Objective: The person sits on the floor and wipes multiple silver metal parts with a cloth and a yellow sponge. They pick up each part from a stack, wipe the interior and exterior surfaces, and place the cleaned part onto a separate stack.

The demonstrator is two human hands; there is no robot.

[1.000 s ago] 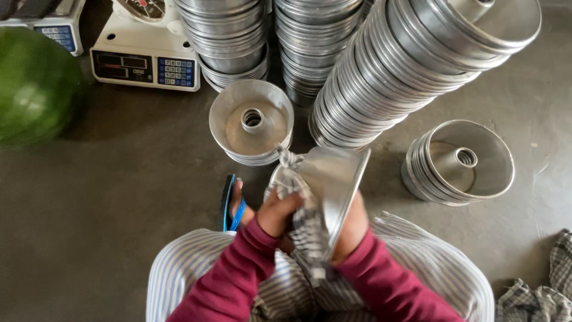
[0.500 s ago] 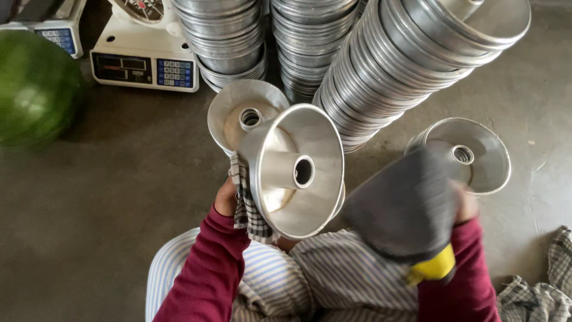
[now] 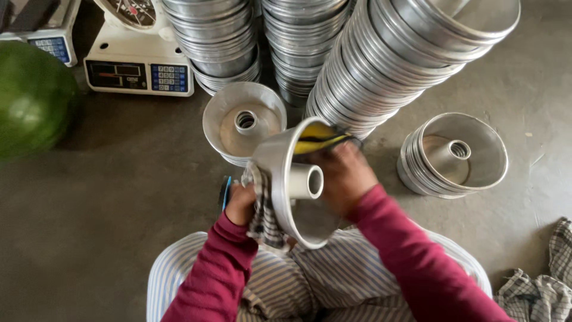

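The tube pan (image 3: 292,185) is held on edge above the person's striped lap, its mouth turned toward three o'clock and its centre tube lying roughly level, pointing the same way. The left hand (image 3: 240,204) grips the pan's outer wall at nine o'clock through a checked cloth (image 3: 262,217), fingers curled shut on it. The right hand (image 3: 342,176) reaches into the pan's mouth, pressing a yellow-and-dark scrub pad (image 3: 319,138) against the inner wall near twelve o'clock (how its fingers lie I cannot tell). The floor (image 3: 119,209) is bare grey concrete. Tall stacks of pans (image 3: 381,65) rise at twelve to one o'clock, a short stack (image 3: 453,155) sits at three, and a white scale (image 3: 140,65) stands at eleven.
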